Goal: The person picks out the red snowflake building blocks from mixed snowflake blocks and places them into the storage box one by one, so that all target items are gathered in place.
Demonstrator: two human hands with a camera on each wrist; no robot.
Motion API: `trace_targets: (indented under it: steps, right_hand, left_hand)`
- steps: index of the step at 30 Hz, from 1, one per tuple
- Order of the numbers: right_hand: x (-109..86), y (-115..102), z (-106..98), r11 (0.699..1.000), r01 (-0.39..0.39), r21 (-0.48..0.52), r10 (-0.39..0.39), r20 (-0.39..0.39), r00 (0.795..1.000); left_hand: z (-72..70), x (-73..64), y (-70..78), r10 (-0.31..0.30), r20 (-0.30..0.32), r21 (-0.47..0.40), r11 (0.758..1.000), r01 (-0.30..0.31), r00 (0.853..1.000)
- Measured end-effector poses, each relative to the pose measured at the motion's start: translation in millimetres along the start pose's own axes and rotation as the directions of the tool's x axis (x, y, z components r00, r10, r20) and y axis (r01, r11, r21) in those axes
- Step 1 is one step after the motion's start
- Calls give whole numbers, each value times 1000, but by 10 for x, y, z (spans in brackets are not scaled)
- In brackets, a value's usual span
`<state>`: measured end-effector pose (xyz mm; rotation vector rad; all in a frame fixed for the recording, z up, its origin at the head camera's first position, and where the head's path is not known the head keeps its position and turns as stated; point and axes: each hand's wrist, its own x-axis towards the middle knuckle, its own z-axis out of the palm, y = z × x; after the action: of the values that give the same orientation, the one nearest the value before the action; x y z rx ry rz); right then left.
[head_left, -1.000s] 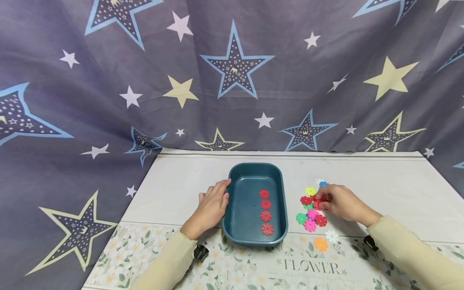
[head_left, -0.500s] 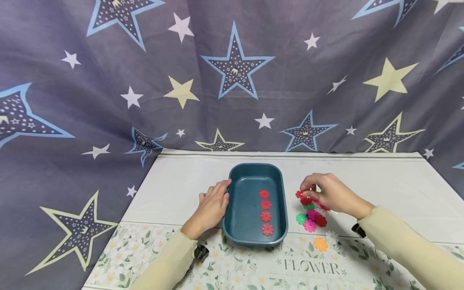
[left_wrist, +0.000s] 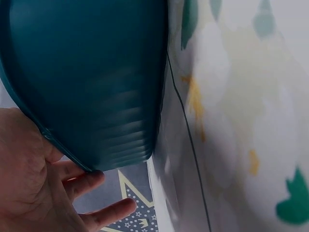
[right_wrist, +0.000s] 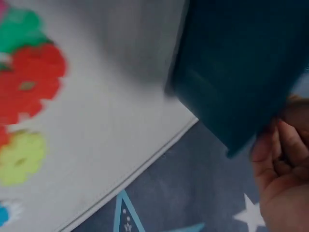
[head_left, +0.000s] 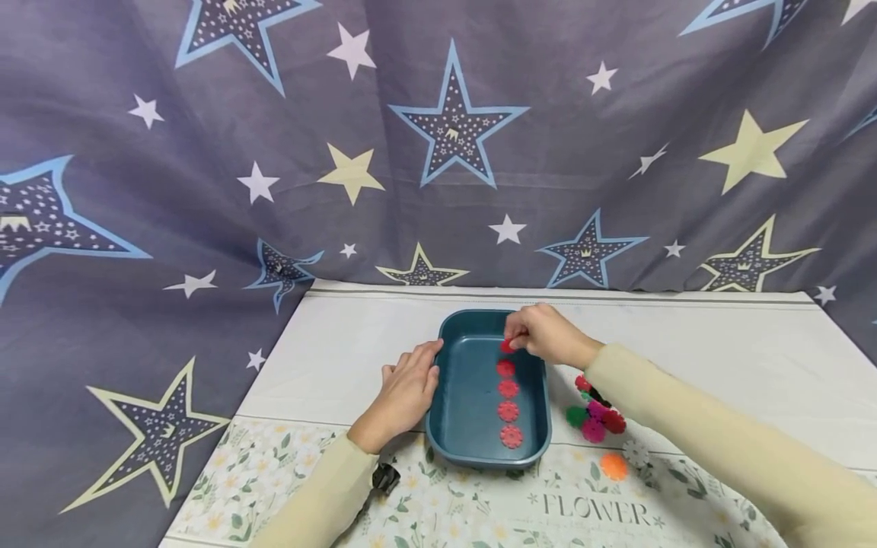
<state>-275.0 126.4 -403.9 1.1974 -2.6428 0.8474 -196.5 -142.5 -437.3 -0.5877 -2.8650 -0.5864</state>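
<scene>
A dark teal tray (head_left: 466, 426) stands on the table, with a column of several red notched discs (head_left: 508, 411) down its right half. My right hand (head_left: 551, 335) reaches over the tray's right wall and pinches another red disc (head_left: 507, 346) just above the top of that column. In the right wrist view the tray's wall hides the disc from sight. Against the tray's left rim rests my left hand (head_left: 404, 388); in the left wrist view its fingers (left_wrist: 87, 183) lie extended along the tray's edge.
Right of the tray lies a loose heap of notched discs in red, green and pink (head_left: 594, 430), partly behind the right sleeve. An orange disc (head_left: 613, 466) and a white disc (head_left: 636, 454) lie nearer the front. A star-patterned curtain (head_left: 438, 152) hangs behind the table.
My right hand has picked a red disc from the heap and carried it left over the tray. The left hand has stayed at the rim. The head view has shifted slightly.
</scene>
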Motion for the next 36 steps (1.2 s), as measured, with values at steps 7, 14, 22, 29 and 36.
trace_targets:
  steps: [7, 14, 22, 29, 36]
  right_hand:
    - [247, 46, 163, 993, -38, -116, 42, 36, 998]
    - [267, -18, 301, 953, -122, -277, 127, 0, 992]
    - [222, -12, 416, 913, -137, -386, 131, -42, 991]
    - [148, -51, 150, 984, -94, -154, 90, -30, 995]
    - [-442, -273, -304, 993, -89, -81, 84, -60, 995]
  left_hand:
    - [-22, -3, 12, -9, 21, 3, 1000, 9, 1000]
    - [-10, 3, 14, -9, 16, 18, 1000, 9, 1000]
    - [-12, 8, 19, -8, 16, 22, 1000, 7, 1000]
    - [10, 12, 11, -3, 9, 29, 1000, 3, 1000]
    - [12, 11, -4, 0, 4, 11, 1000, 0, 1000]
